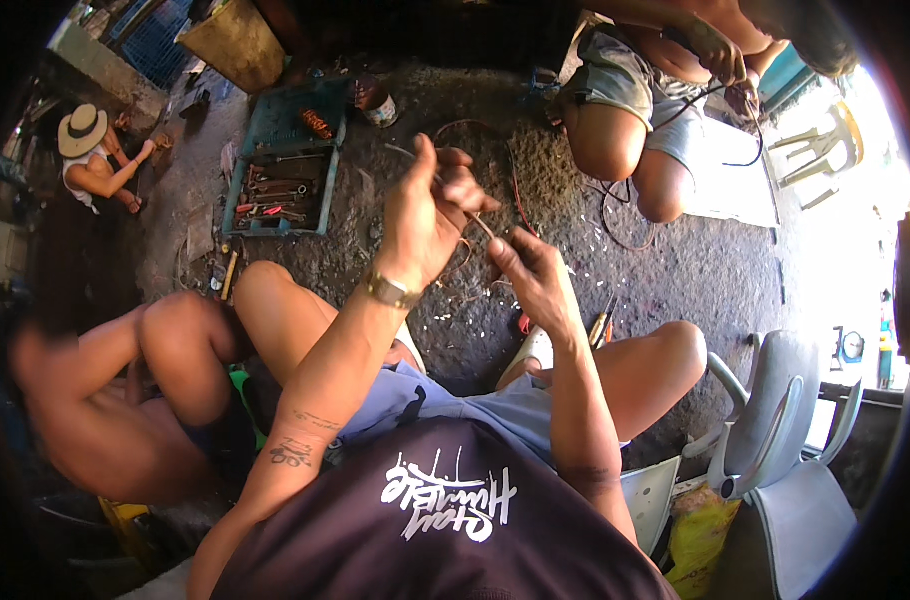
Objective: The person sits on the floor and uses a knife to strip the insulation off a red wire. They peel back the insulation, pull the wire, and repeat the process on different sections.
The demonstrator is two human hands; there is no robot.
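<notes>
We counted one thin wire (484, 229), grasped by left hand (430, 215) and right hand (537, 270), and one open toolbox (275, 112) on the floor (615, 285).

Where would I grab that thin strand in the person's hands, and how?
Probably pinch the thin strand lightly at its short visible stretch between the left hand and the right hand, coming from the far side: it looks too slim for a whole fist, and both forearms come from the near side.
</notes>
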